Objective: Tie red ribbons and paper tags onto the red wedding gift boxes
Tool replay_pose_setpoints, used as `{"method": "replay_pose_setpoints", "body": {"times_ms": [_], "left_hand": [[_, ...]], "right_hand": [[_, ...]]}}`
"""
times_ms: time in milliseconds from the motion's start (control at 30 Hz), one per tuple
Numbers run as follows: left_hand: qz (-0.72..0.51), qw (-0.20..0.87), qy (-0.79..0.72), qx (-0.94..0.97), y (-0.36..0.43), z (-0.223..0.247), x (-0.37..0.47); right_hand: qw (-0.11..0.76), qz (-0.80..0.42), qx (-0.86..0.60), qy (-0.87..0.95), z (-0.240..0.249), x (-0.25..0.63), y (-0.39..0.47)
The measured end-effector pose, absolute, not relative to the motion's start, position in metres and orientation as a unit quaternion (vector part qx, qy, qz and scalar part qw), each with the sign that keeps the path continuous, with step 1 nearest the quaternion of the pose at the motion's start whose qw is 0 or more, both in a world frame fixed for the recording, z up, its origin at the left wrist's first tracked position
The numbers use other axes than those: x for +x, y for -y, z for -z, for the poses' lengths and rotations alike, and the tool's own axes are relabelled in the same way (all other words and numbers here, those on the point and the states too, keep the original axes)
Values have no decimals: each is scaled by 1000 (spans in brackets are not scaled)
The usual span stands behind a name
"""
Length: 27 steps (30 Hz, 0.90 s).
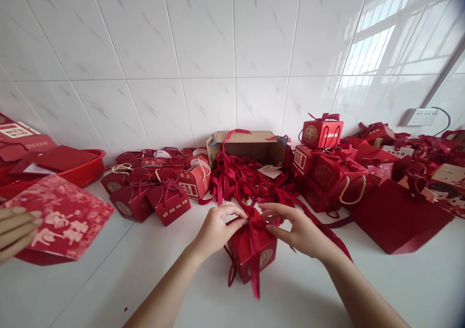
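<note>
A small red gift box (pixel 241 256) with a gold round emblem stands on the white table in front of me. Around its top a red ribbon (pixel 255 250) forms a knot or bow, one tail hanging down the front. My left hand (pixel 221 227) pinches the ribbon between thumb and fingertips at the left of the knot. On the other side, my right hand (pixel 296 228) has its thumb and forefinger closed on the ribbon, the fingertips partly hidden by it. A dark red cord handle (pixel 231 272) droops at the box's left side.
Behind the box, loose red ribbons (pixel 243 178) spill from a cardboard carton (pixel 250 139) against the tiled wall. Finished-looking red boxes (pixel 169 204) stand left, more boxes (pixel 323 134) right, beside a large red bag (pixel 395 216). Another person's hand (pixel 18 231) holds a printed red bag (pixel 69 221).
</note>
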<state>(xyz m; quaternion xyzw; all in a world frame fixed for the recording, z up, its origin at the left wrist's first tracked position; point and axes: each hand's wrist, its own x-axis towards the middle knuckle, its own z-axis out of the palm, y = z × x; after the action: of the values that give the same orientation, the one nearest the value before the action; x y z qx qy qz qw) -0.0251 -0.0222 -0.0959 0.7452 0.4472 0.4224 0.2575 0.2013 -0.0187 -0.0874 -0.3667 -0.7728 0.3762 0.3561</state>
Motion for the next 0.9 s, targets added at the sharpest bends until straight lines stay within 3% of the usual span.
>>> {"method": "replay_pose_setpoints", "body": {"times_ms": [267,433,667,767,900], "left_hand": [[-385,248,-420,784,27,89,-27],[-339,226,-407,817,27,77,-27],[-254,147,-396,870,26,50,-26],[-205,110,-398,887,24,45,-28],[-194,135,-403,884,18,43,-30]], "right_hand": [[291,-363,-350,813,73,205,25],[337,-320,-358,810,60,194,17],[326,-273,-291,857,59,186,14],[285,-213,-264,896,66,190,20],[201,-160,-273,927,75,193,24]]}}
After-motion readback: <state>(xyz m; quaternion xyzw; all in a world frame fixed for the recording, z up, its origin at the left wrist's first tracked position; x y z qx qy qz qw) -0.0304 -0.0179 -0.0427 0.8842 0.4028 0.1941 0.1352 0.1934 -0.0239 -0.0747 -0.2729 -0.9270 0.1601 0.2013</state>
